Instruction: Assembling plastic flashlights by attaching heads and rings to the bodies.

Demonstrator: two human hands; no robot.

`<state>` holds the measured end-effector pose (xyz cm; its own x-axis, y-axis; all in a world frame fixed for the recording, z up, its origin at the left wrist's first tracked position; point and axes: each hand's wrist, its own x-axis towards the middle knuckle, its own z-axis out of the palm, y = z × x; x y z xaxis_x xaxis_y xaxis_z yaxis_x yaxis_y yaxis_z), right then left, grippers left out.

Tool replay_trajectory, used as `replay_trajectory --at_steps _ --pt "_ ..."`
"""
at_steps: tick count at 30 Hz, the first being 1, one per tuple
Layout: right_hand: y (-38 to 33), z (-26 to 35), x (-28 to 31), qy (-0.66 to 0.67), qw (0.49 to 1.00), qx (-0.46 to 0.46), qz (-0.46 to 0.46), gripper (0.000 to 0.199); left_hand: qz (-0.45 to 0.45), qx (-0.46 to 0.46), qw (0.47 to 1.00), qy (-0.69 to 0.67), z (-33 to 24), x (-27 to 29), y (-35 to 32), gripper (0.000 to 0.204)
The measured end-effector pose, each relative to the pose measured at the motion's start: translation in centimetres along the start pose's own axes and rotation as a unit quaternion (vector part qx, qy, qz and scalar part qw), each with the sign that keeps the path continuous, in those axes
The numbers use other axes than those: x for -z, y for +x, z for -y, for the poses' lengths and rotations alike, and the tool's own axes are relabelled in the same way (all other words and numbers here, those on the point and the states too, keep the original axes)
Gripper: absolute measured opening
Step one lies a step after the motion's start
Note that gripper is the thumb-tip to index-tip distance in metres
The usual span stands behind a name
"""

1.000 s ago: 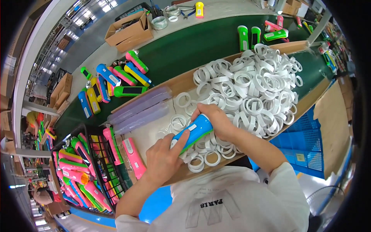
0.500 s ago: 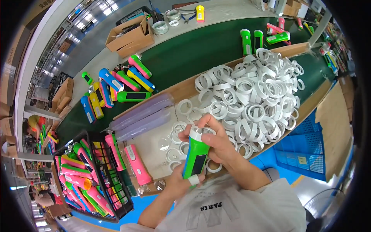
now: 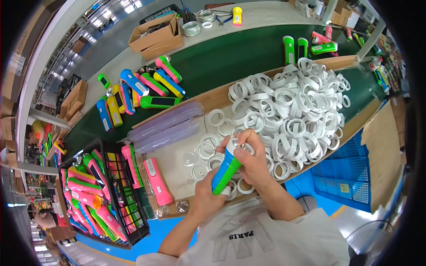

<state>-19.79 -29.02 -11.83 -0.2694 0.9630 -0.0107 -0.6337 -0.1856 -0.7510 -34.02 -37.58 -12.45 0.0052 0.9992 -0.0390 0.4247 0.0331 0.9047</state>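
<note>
A blue and green flashlight [image 3: 226, 174] is held tilted between my hands, its wide end up and to the right. My left hand [image 3: 209, 195] is wrapped round its lower body. The fingers of my right hand [image 3: 249, 155] grip the white ring [image 3: 232, 144] around its wide end. Just beyond my right hand spreads a large heap of white plastic rings [image 3: 288, 115]. A few loose rings and clear discs [image 3: 191, 158] lie on the cardboard tray [image 3: 177, 170] beside my hands. A pink flashlight [image 3: 157, 181] lies left of my left hand, near a small silver reflector [image 3: 182, 205].
At the left stands a black basket [image 3: 116, 195] full of colourful flashlights. Two stacks of clear discs [image 3: 166, 128] lie along the tray's far side. More flashlights [image 3: 133, 95] lie on the green belt [image 3: 222, 57]. A cardboard box [image 3: 156, 37] and pliers [image 3: 225, 19] sit behind it.
The flashlight has turned in my hands: its dark panel faced me before, and now its blue and green sides show. The view has shifted slightly.
</note>
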Motion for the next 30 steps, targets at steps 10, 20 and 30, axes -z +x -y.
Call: replay_trajectory --at_steps 10,20,30 --pt "0.8 1.0 -0.8 0.223 0.967 -0.076 0.101 0.036 0.299 0.248 0.65 -0.653 -2.5 0.0 -1.4 0.055" --pt "0.0 1.0 0.9 0.044 0.995 0.049 0.079 0.027 0.066 0.035 0.997 -0.025 -2.1 0.3 -0.6 0.046" --pt "2.1 1.2 1.2 0.135 0.98 -0.142 -0.009 0.043 0.217 0.223 0.727 -0.612 1.6 3.9 2.5 0.067"
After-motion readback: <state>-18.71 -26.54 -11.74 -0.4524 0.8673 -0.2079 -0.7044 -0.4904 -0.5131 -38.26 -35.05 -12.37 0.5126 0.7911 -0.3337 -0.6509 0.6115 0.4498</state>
